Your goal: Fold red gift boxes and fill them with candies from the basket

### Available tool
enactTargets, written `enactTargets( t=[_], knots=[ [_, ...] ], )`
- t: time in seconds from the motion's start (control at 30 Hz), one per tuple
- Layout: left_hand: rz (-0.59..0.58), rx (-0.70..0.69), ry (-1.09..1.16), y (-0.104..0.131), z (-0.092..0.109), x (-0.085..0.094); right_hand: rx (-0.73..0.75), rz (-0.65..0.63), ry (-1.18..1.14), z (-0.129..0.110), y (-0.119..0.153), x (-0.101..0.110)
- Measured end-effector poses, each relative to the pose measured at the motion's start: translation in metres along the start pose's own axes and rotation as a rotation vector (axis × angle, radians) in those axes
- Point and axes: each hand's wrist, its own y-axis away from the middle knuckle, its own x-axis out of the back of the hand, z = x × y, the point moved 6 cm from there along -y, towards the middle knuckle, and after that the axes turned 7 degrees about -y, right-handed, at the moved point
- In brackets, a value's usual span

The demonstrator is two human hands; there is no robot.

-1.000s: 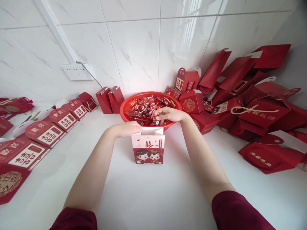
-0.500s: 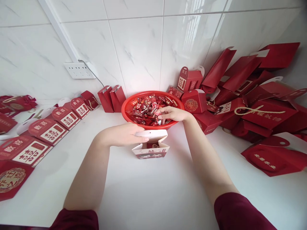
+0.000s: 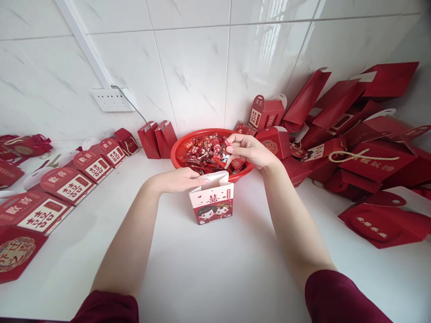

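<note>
A small red and white paper gift box (image 3: pixel 213 205) with two cartoon figures stands on the white table, its top open. My left hand (image 3: pixel 178 179) grips its upper left edge, thumb on the near side of the opening; the fingers behind are partly hidden. Just beyond the box sits a red plastic basket (image 3: pixel 178 158) full of wrapped candies (image 3: pixel 202 150). Above the basket's right side, my right hand (image 3: pixel 247 150) pinches a red-wrapped candy (image 3: pixel 223 157) between thumb and fingers. The inside of the box is mostly out of sight.
Red boxes (image 3: pixel 97 168) stand in a row along the left. Two narrow red boxes (image 3: pixel 157 140) are beside the basket. On the right lies a heap of red gift boxes (image 3: pixel 373 157). A tiled wall with a power socket (image 3: pixel 112 100) closes off the back.
My right hand has lifted out of the basket with a candy pinched in it. The gift box has tipped back, so its front now shows more, with my left hand still on it.
</note>
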Motion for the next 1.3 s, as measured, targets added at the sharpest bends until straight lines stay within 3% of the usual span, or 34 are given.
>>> enactTargets(
  t=[0.17,0.23,0.3,0.37,0.43,0.57,0.67,0.87,1.0,1.17,1.3],
  knots=[
    [-0.016,-0.043,0.036,-0.001,0.002,-0.002,-0.079,-0.262,0.384,-0.021,0.014,-0.048],
    [-0.011,-0.013,0.018,-0.001,0.000,-0.002,-0.087,-0.308,0.553,-0.023,0.018,-0.055],
    [-0.013,0.017,0.011,0.000,-0.001,-0.002,-0.069,-0.283,0.580,-0.025,0.018,-0.052],
    [-0.018,0.020,0.020,0.001,0.000,-0.002,-0.050,-0.200,0.518,-0.026,0.017,-0.037],
    [-0.020,0.018,0.019,0.001,0.001,-0.003,-0.045,-0.033,0.560,-0.025,0.015,-0.009],
    [0.012,0.037,0.002,0.000,0.000,-0.001,-0.154,0.459,1.033,-0.018,0.020,0.059],
    [0.048,0.035,0.020,-0.001,0.000,0.000,-0.241,0.576,1.200,-0.008,0.023,0.086],
    [0.046,0.019,0.007,-0.003,0.000,-0.001,-0.300,0.504,1.240,0.022,0.005,0.090],
    [0.058,0.039,-0.018,-0.005,-0.006,-0.001,-0.437,0.472,1.290,0.049,-0.019,0.087],
    [0.062,0.038,0.030,-0.009,-0.007,-0.003,-0.624,0.310,1.311,0.079,-0.041,0.090],
    [0.061,0.014,0.044,-0.012,-0.005,-0.003,-0.667,0.171,1.269,0.090,-0.047,0.090]
  ],
)
